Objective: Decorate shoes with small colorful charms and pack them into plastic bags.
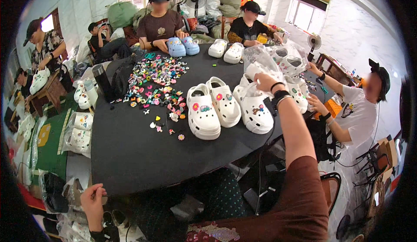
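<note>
My right hand (266, 84) reaches across the table, fingers curled down by the heel of a white clog and a clear plastic bag (257, 55). What its fingers grip is hidden. Below it stands a white clog (257, 114) with a small figure charm, its mate partly covered behind it. To the left is another white pair: one clog (203, 115) carries a pink flower and a teal charm, the other clog (226, 104) several charms. My left hand (93, 200) hangs by the table's near left edge, loosely curled, holding nothing.
Loose shoe charms (158, 77) are heaped on the dark table (143, 159). A black bottle (102, 82) stands at its left. Across it, a person handles blue clogs (183, 46); a white pair (225, 51) sits beside them. A person at right has hands near bagged clogs (292, 62).
</note>
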Demonstrator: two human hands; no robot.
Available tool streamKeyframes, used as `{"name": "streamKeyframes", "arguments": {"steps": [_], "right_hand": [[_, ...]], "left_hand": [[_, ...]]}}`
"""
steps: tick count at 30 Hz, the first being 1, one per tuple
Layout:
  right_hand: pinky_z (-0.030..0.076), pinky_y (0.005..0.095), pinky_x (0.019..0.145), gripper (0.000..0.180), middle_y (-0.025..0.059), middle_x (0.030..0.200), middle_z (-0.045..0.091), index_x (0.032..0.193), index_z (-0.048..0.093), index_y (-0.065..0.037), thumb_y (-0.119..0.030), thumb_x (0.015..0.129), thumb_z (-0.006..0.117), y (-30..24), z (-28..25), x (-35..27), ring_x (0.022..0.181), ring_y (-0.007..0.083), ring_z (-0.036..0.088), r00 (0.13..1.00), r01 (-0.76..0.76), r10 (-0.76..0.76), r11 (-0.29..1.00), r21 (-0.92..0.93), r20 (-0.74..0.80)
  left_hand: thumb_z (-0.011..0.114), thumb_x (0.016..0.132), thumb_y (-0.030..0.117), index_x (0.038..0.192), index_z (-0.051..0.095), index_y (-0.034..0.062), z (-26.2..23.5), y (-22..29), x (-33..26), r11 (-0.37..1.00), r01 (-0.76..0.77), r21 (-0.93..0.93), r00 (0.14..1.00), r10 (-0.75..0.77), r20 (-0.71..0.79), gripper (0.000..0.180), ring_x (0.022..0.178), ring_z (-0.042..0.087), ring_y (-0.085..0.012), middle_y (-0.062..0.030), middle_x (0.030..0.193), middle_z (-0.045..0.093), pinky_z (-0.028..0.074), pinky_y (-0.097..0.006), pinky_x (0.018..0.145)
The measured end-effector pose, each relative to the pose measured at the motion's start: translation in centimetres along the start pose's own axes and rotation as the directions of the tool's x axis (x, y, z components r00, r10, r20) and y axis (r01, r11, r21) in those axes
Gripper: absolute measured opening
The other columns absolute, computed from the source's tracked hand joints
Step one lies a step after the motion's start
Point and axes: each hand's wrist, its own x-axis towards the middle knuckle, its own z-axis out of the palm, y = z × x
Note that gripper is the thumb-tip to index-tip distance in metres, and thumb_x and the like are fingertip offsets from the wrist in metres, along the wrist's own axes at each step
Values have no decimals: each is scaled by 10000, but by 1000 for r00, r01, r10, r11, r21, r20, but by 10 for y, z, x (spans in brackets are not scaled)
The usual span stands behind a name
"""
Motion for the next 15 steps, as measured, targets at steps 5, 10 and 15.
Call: {"name": "streamKeyframes", "arguments": {"steps": [5,10,15], "right_hand": [[499,440,855,319,204,1055,658,1020,667,-62,-213,778,526,2,37,25,994,364,620,981,-136,154,981,-141,120],[523,403,818,258,160,1050,675,1042,674,-112,-131,812,558,-11,32,33,985,307,646,989,115,-74,927,-358,128],[529,426,828,281,128,1106,672,1107,672,-105,-151,881,511,-27,34,41,1019,281,649,905,-121,295,868,-481,306]], "left_hand": [[557,904,43,958,636,-77,4,11,-8,998,43,40,999,-42,-9,154,694,639,-167,-127,758,649,517,-296,655],[559,894,33,945,643,-71,5,7,-7,990,97,102,995,-95,-27,142,681,636,-154,-115,759,650,509,-275,632],[569,897,42,938,648,-63,14,-9,-5,994,107,38,994,-106,-24,138,680,631,-138,-100,766,649,506,-258,623]]}}
